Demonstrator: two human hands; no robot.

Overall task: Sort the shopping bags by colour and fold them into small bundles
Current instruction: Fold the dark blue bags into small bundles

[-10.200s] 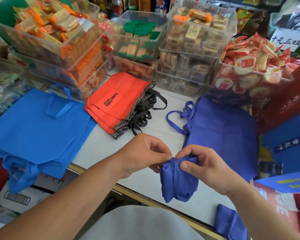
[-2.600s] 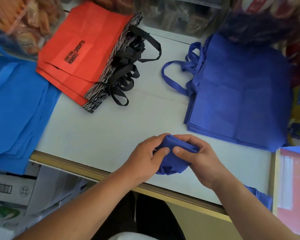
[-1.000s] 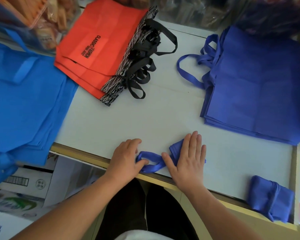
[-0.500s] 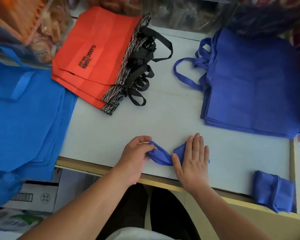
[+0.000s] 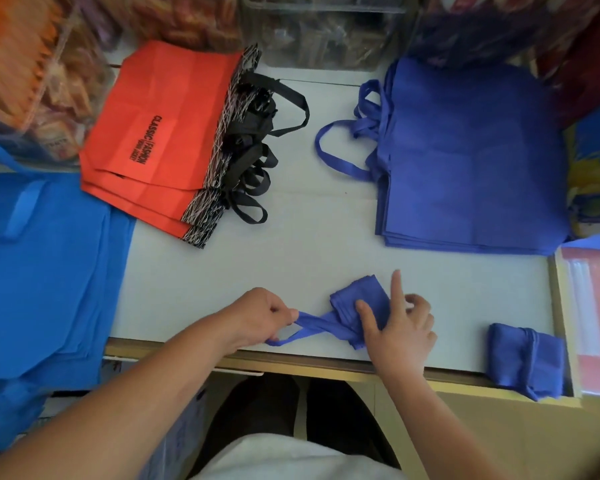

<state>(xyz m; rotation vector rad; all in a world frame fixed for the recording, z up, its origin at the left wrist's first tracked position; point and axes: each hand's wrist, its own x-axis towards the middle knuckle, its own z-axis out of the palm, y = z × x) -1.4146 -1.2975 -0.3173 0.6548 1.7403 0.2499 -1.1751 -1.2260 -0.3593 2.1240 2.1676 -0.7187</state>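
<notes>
- Now the left hand (image 5: pixel 260 317) pinches the handle (image 5: pixel 314 321) of the half-folded blue bag (image 5: pixel 355 299) on the worktop (image 5: pixel 291 265).
- Right hand (image 5: pixel 400 329) presses its thumb on that bag, forefinger straight.

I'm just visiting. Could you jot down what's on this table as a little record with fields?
Table: white top, clear bins behind
Left hand: pinches the handles of the half-folded bag
Right hand: rests on that bag, thumb on top
Finished bundle: dark blue, at the near right edge
Flat bags: light blue stack left, red stack at the back, dark blue stack right
</notes>
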